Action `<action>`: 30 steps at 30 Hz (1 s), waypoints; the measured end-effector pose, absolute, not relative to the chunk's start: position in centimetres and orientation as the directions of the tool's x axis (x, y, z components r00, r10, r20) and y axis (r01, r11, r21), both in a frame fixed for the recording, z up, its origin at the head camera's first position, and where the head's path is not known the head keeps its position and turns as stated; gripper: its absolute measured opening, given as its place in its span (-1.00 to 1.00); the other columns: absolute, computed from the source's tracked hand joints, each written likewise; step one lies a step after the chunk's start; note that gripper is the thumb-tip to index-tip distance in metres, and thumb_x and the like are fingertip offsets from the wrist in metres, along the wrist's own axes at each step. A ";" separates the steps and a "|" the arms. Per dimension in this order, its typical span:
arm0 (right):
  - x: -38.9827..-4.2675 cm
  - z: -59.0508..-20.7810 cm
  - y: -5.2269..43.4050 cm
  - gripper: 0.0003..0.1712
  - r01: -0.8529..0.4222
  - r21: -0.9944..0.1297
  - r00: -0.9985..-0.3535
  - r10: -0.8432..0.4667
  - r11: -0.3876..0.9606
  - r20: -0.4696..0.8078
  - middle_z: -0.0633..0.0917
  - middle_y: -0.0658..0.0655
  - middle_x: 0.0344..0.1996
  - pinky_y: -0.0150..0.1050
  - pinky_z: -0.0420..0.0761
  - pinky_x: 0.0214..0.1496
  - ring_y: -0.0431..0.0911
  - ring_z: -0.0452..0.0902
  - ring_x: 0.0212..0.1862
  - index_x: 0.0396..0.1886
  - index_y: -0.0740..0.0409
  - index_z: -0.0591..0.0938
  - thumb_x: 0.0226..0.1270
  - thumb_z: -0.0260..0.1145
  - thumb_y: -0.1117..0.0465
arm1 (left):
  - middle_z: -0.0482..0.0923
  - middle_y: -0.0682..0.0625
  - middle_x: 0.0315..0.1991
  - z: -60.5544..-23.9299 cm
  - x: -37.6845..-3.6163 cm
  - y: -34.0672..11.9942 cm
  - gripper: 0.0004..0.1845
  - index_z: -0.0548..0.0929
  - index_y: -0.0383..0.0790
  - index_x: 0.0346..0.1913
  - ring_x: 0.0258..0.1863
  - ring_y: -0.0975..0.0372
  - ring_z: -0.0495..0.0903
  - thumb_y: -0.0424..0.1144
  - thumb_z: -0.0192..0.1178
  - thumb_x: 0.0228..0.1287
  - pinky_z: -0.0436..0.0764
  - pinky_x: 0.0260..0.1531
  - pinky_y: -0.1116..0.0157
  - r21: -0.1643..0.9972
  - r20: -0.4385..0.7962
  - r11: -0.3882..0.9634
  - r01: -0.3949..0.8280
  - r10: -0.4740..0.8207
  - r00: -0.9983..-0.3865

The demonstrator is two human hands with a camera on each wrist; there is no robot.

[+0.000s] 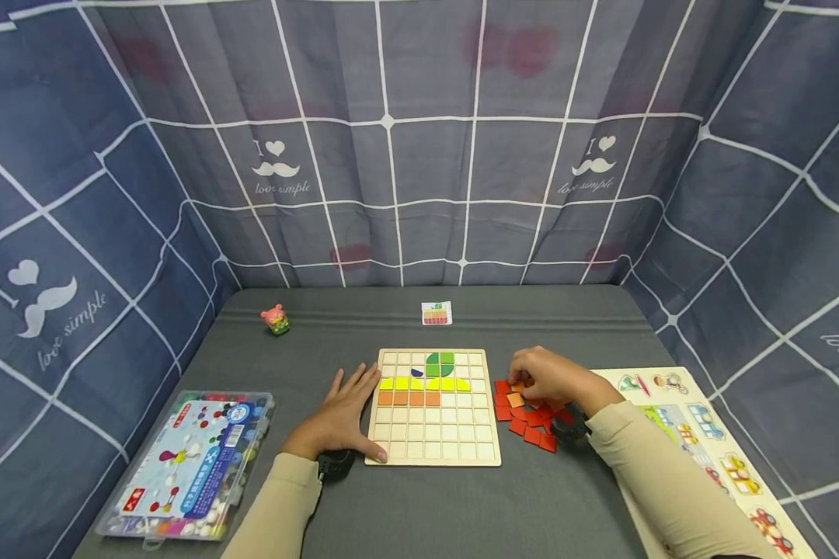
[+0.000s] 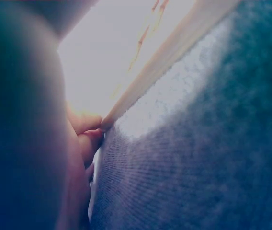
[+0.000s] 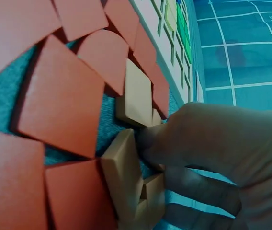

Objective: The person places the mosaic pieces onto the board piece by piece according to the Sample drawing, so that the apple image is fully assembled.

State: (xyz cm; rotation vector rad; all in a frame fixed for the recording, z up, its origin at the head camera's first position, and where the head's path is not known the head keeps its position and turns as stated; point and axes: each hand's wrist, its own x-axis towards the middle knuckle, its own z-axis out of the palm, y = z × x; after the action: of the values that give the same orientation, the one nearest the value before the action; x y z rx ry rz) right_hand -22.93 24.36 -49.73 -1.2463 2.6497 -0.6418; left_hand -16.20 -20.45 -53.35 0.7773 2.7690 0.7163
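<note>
A wooden grid board (image 1: pixel 429 446) lies in the middle of the table. It bears green pieces (image 1: pixel 440 365) near its top, a row of yellow pieces (image 1: pixel 426 383), orange squares (image 1: pixel 409 398) below them at the left, and a small dark blue piece (image 1: pixel 416 373). My left hand (image 1: pixel 342 415) rests with spread fingers along the board's left edge, thumb at the lower left corner. To the right of the board, my right hand (image 1: pixel 548 376) reaches into a pile of red tiles (image 3: pixel 62 96) and pinches an orange tile, mostly hidden behind the thumb. Other orange tiles (image 3: pixel 124 172) lie around the fingertips.
A small pattern card (image 1: pixel 436 313) lies behind the board. The pink-headed figurine (image 1: pixel 276 319) stands at the back left. A clear plastic case (image 1: pixel 189 458) sits at the left, and a picture puzzle board (image 1: pixel 713 442) lies under the right forearm. Grid-patterned curtains (image 1: pixel 426 155) surround the table.
</note>
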 end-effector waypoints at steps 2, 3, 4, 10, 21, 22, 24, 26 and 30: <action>-22.9 -50.1 24.4 -0.76 -0.710 -0.431 -0.645 -0.760 0.558 0.078 0.67 -0.08 -0.30 -0.26 0.66 -0.26 -0.19 0.57 -0.31 -0.33 0.08 0.78 0.06 0.48 0.48 | -0.12 -0.19 0.70 -53.4 -16.2 -20.4 0.67 -0.01 -0.29 0.71 0.65 -0.12 -0.20 0.51 0.63 -0.41 -0.43 0.50 -0.24 0.501 -0.036 0.743 0.444 0.530 -0.847; -22.9 -50.2 24.5 -0.77 -0.712 -0.426 -0.647 -0.757 0.558 0.090 0.67 -0.08 -0.30 -0.27 0.66 -0.26 -0.19 0.57 -0.31 -0.33 0.07 0.78 0.08 0.49 0.47 | -0.11 -0.19 0.70 -53.4 -16.1 -20.5 0.67 0.00 -0.29 0.71 0.65 -0.12 -0.19 0.51 0.63 -0.41 -0.42 0.50 -0.24 0.502 -0.035 0.743 0.443 0.529 -0.848; -22.8 -50.2 24.5 -0.78 -0.714 -0.423 -0.649 -0.754 0.558 0.101 0.67 -0.08 -0.30 -0.27 0.66 -0.27 -0.20 0.57 -0.31 -0.33 0.06 0.78 0.09 0.50 0.46 | -0.12 -0.17 0.70 -53.4 -16.1 -20.5 0.68 -0.01 -0.28 0.71 0.66 -0.11 -0.20 0.52 0.62 -0.41 -0.42 0.51 -0.23 0.499 -0.040 0.747 0.440 0.527 -0.849; -22.4 -50.0 23.9 -0.78 -0.738 -0.391 -0.649 -0.737 0.550 0.189 0.67 -0.06 -0.31 -0.26 0.64 -0.30 -0.14 0.58 -0.33 -0.35 0.06 0.77 0.08 0.51 0.45 | -0.14 -0.15 0.70 -53.3 -16.0 -20.5 0.68 -0.02 -0.26 0.72 0.66 -0.09 -0.21 0.54 0.61 -0.42 -0.43 0.51 -0.21 0.497 -0.040 0.748 0.440 0.526 -0.850; -22.3 -49.7 19.6 -0.84 -0.759 -0.414 -0.625 -0.739 0.502 0.250 0.67 -0.06 -0.24 -0.26 0.68 -0.20 -0.20 0.60 -0.26 -0.31 0.07 0.77 0.19 0.53 0.40 | -0.13 -0.14 0.70 -53.5 -16.0 -20.8 0.67 -0.01 -0.26 0.71 0.66 -0.08 -0.22 0.53 0.60 -0.41 -0.44 0.51 -0.20 0.505 -0.021 0.735 0.452 0.534 -0.845; -22.2 -49.8 19.0 -0.85 -0.766 -0.415 -0.616 -0.745 0.491 0.256 0.67 -0.07 -0.25 -0.27 0.67 -0.20 -0.21 0.59 -0.26 -0.31 0.07 0.77 0.21 0.54 0.39 | -0.13 -0.14 0.70 -53.5 -16.0 -20.8 0.67 -0.01 -0.26 0.71 0.66 -0.08 -0.22 0.53 0.60 -0.41 -0.44 0.51 -0.20 0.504 -0.022 0.736 0.452 0.534 -0.845; -22.1 -49.9 17.9 -0.85 -0.781 -0.416 -0.595 -0.757 0.465 0.271 0.66 -0.07 -0.26 -0.30 0.66 -0.22 -0.21 0.58 -0.27 -0.32 0.07 0.77 0.23 0.54 0.39 | -0.14 -0.13 0.71 -53.5 -16.0 -20.7 0.67 -0.02 -0.25 0.72 0.66 -0.07 -0.23 0.53 0.60 -0.42 -0.45 0.51 -0.19 0.502 -0.028 0.739 0.449 0.533 -0.846; -22.0 -50.1 16.8 -0.84 -0.798 -0.410 -0.571 -0.771 0.442 0.282 0.66 -0.06 -0.27 -0.33 0.64 -0.24 -0.23 0.56 -0.27 -0.33 0.08 0.77 0.22 0.53 0.41 | -0.14 -0.15 0.70 -53.4 -16.1 -20.7 0.68 -0.02 -0.26 0.71 0.66 -0.08 -0.23 0.52 0.61 -0.42 -0.45 0.51 -0.20 0.503 -0.028 0.738 0.450 0.534 -0.845; -21.6 -50.5 14.9 -0.85 -0.826 -0.399 -0.525 -0.802 0.399 0.284 0.68 -0.04 -0.26 -0.36 0.64 -0.20 -0.26 0.58 -0.23 -0.33 0.10 0.79 0.20 0.54 0.43 | -0.14 -0.15 0.70 -53.4 -16.1 -20.6 0.68 -0.03 -0.26 0.72 0.66 -0.08 -0.23 0.52 0.61 -0.42 -0.45 0.51 -0.19 0.499 -0.032 0.740 0.451 0.536 -0.843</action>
State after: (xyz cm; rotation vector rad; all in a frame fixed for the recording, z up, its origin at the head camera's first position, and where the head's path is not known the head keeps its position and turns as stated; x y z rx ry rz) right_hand -21.62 14.90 -50.53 -1.5521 2.6663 -0.8030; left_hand -16.10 -20.59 -53.43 0.7918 2.7656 0.7262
